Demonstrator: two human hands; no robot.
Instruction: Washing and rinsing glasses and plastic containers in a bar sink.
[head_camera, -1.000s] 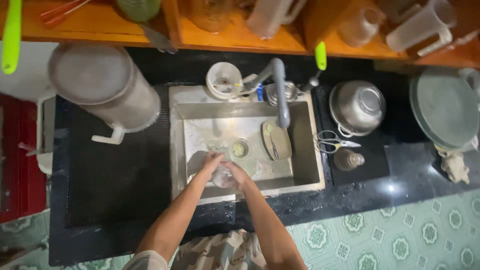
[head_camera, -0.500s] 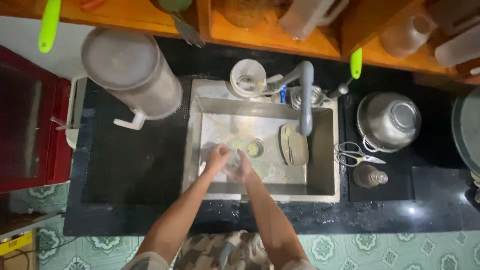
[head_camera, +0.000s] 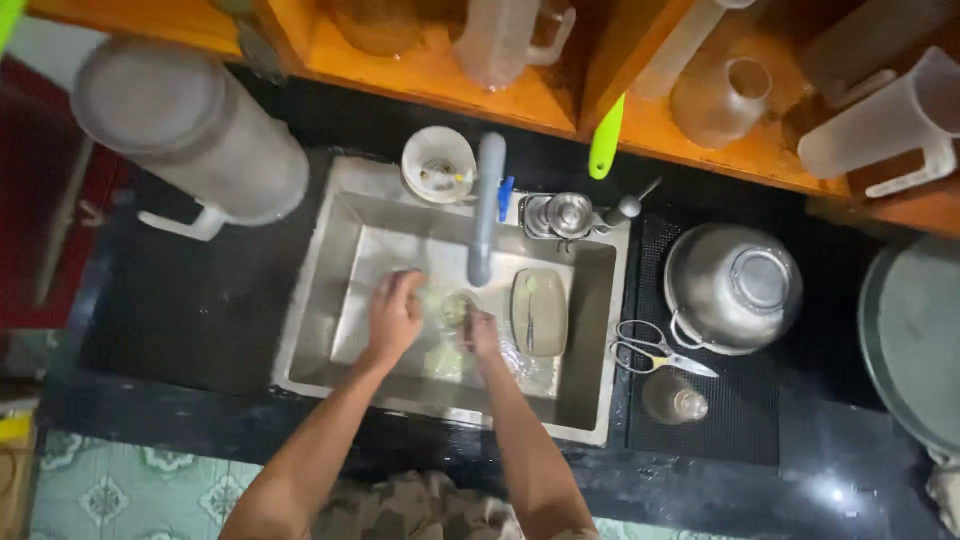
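Observation:
Both my hands are down in the steel sink (head_camera: 322, 260), under the grey tap spout (head_camera: 486, 208). My left hand (head_camera: 394, 318) and my right hand (head_camera: 484, 334) close from either side on a small clear glass (head_camera: 446, 312) that is blurred and partly hidden by my fingers. A pale yellow-green sponge (head_camera: 443, 360) lies on the sink floor just below them. A flat oval dish (head_camera: 539, 312) rests in the sink to the right of my right hand.
A big steel drum with a handle (head_camera: 195, 135) stands left of the sink. A steel bowl (head_camera: 732, 286), scissors (head_camera: 655, 352) and a small glass lid (head_camera: 676, 400) lie on the black mat to the right. An orange shelf (head_camera: 470, 85) with plastic jugs runs behind.
The view has shifted right and closer to the sink. My hands stay together on the glass in the sink, now lower and under the tap spout.

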